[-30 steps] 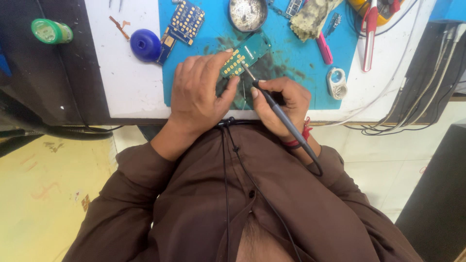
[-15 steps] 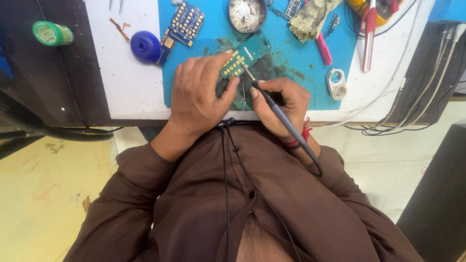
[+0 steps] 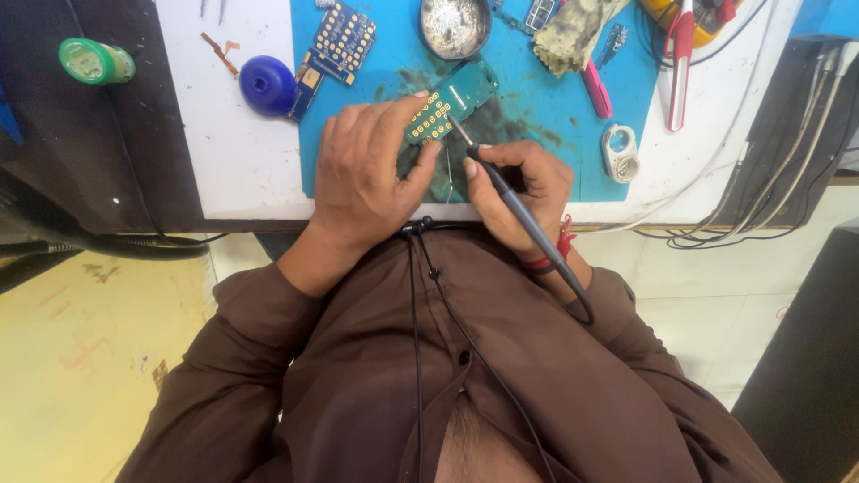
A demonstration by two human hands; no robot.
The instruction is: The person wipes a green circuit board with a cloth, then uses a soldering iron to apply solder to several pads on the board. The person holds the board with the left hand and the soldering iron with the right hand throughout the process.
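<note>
1. At the far left, a green round container lies on the dark surface, away from the white table.
2. A blue round cap sits on the white table, just beside the left edge of the blue mat. A blue circuit board with gold pads lies on the mat next to it.
3. The left hand presses down on the near end of the green circuit board; the fingers lie flat on it, the thumb at its side. The part of the board under the fingers is hidden.
4. The right hand is closed around a dark soldering iron like a pen. Its tip touches the green board, which lies on the mat in the middle.
5. A metal dish is cut off by the far edge. What is inside is hard to make out.
6. To the right lie a dirty yellowish sponge, a pink tool, a small clear case, and red-handled pliers, partly cut off.
</note>
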